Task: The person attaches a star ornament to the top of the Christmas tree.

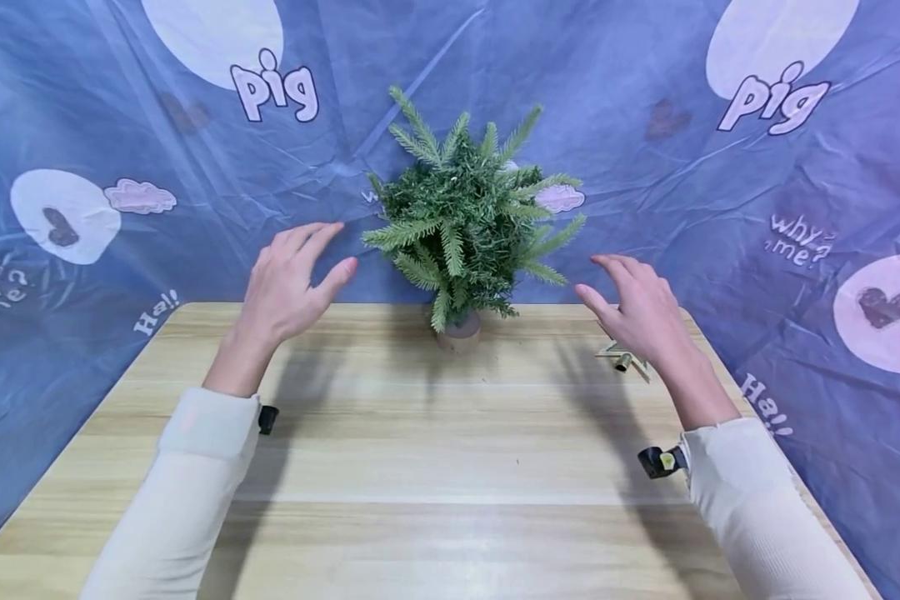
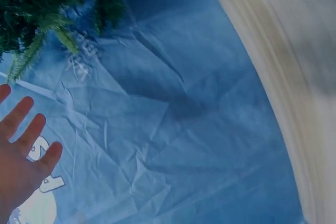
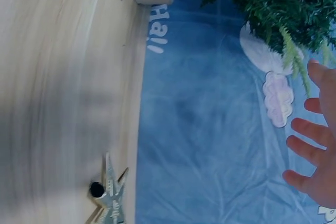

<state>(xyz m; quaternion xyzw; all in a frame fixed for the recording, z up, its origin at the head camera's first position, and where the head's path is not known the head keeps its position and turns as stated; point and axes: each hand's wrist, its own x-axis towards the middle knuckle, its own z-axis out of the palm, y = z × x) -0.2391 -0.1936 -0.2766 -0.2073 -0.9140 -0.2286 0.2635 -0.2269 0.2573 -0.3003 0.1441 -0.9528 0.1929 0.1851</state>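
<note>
A small artificial Christmas tree [image 1: 465, 217] stands upright at the back middle of the table, its round base [image 1: 459, 333] resting on the wood. To its left, my left hand [image 1: 288, 279] is raised with relaxed, spread fingers, apart from the branches. My right hand [image 1: 637, 300] is held up on the other side, fingers also loose and apart from the tree. Neither hand holds anything. Beneath the right hand lies a gold star tree topper [image 3: 113, 198] with a short tube on it; in the head view the hand partly covers it.
The wooden table [image 1: 420, 450] ends at a hanging blue cloth [image 1: 330, 167] printed with words, which runs behind and along both sides. A small dark wrist device [image 1: 662, 461] sits at the right cuff, and another [image 1: 267, 419] at the left.
</note>
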